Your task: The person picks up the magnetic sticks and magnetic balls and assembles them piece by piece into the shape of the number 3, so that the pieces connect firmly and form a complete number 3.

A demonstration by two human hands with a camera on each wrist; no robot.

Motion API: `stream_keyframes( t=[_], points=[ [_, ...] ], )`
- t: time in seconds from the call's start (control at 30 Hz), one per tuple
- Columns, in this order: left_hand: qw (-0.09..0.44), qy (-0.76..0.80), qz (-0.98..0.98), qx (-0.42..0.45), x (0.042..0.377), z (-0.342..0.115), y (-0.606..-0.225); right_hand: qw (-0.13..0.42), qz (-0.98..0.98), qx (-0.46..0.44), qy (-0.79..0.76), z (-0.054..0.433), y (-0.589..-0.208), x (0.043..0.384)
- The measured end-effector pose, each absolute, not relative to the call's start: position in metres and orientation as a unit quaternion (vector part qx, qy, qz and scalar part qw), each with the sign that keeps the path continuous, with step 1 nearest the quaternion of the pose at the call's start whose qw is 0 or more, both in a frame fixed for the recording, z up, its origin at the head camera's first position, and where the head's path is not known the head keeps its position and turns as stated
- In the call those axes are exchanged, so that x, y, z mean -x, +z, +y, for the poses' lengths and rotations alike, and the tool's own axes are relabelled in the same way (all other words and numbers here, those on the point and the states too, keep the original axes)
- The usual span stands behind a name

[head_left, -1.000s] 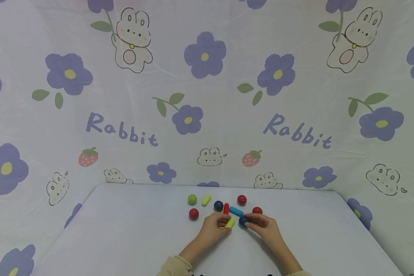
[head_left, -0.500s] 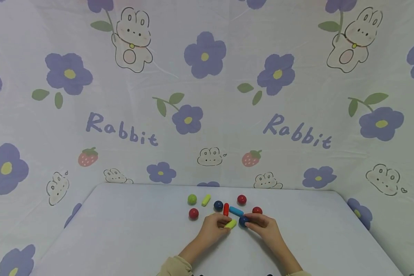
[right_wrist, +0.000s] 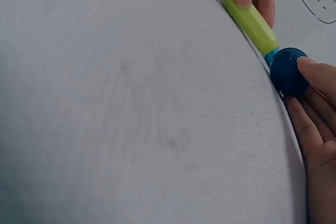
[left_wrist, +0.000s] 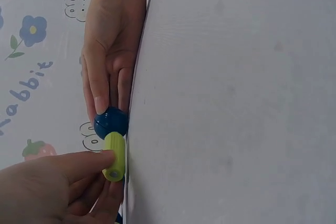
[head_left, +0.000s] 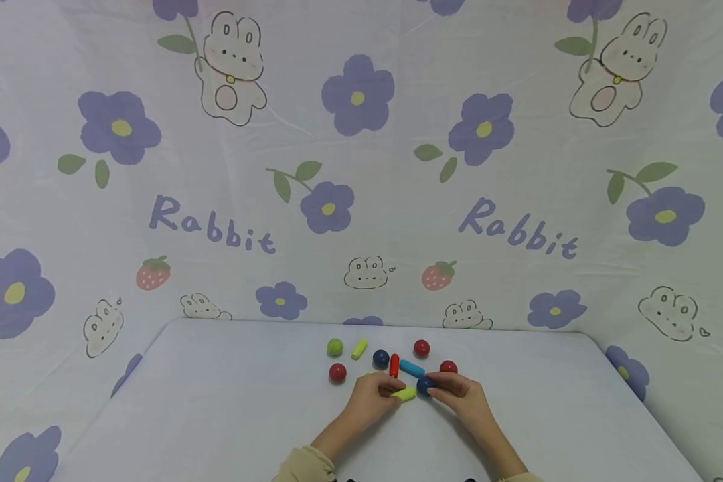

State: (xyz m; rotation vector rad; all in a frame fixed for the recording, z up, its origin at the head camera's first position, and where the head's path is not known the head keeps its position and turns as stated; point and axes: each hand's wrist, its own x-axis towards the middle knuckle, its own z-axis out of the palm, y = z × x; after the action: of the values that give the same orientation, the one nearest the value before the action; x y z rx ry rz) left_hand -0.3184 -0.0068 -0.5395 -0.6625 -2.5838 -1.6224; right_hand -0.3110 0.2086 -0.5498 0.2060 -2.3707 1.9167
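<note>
My left hand (head_left: 369, 400) pinches a yellow-green rod (head_left: 406, 393) between thumb and fingers, its free end toward the dark blue ball (head_left: 424, 386). That ball is pinched by my right hand (head_left: 462, 398). In the left wrist view the rod (left_wrist: 115, 148) has a round recess in its near end, and its far end meets the ball (left_wrist: 111, 121) or nearly so; whether they touch I cannot tell. The right wrist view also has the rod (right_wrist: 252, 23) close to the ball (right_wrist: 289, 72). A red rod (head_left: 394, 365) and a light blue rod (head_left: 412, 368) lie just beyond my hands.
On the white table (head_left: 217, 402), behind and beside my hands, are a green ball (head_left: 335, 347), another yellow-green rod (head_left: 359, 349), a second dark blue ball (head_left: 381, 359), and red balls (head_left: 337, 373), one being near my right hand. A patterned cloth (head_left: 397, 167) hangs behind.
The yellow-green rod in my left fingers has turned from slanting upward to nearly level, its free end now nearer the dark blue ball. My right hand stays in place.
</note>
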Motion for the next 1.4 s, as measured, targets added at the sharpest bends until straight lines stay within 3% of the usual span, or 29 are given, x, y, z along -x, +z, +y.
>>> stream_keyframes(
  t=[1.07,1.4],
  points=[
    [-0.020,-0.499,-0.836,0.227,0.322,-0.007,-0.536,0.036,-0.773,-0.082,0.628,0.209,-0.550,0.311],
    [-0.010,-0.489,-0.842,0.228,0.323,-0.007,-0.536,0.016,-0.773,-0.092,0.627,0.204,-0.527,0.298]
  ],
)
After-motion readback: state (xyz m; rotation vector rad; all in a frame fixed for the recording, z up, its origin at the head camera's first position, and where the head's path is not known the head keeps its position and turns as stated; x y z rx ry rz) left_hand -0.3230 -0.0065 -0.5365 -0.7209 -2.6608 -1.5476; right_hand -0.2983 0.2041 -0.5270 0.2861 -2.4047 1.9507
